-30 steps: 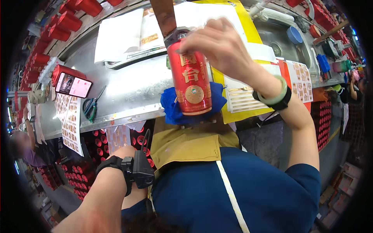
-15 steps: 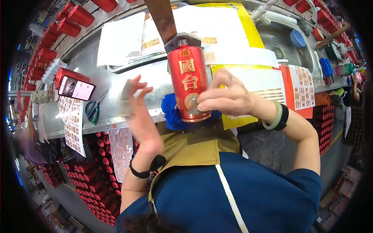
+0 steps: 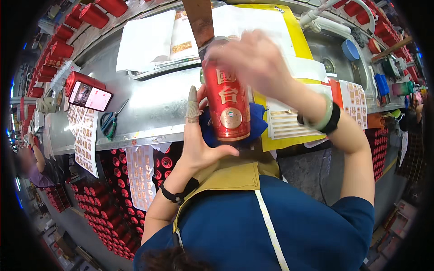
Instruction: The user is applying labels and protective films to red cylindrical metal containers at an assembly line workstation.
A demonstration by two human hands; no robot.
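Observation:
A red bottle (image 3: 230, 97) with gold lettering and a round gold emblem (image 3: 231, 118) lies with its base toward me, on a bunched blue cloth (image 3: 258, 121). My left hand (image 3: 196, 147) is beside its left side, thumb stretched out below the base and fingers pointing up. A pale cover wraps one finger. This hand is open and grips nothing. Over the bottle's neck end is my right hand (image 3: 257, 58), smeared by motion, so its fingers cannot be read. It hides the neck and part of the metal bracket at the end of a rusty bar (image 3: 199, 20).
White paper sheets (image 3: 147, 40) lie on a metal tray and yellow folder (image 3: 298, 34). Decal sheets (image 3: 85, 151), scissors (image 3: 110, 124) and a phone (image 3: 90, 96) against a red can are at left. A sink (image 3: 337, 58) stands right. Red containers (image 3: 106, 212) are stacked below.
My left hand has come right, up against the bottle's side. My right hand has gone from the bottle's lower front to its neck end. The bottle now sits slightly right, its emblem fully visible.

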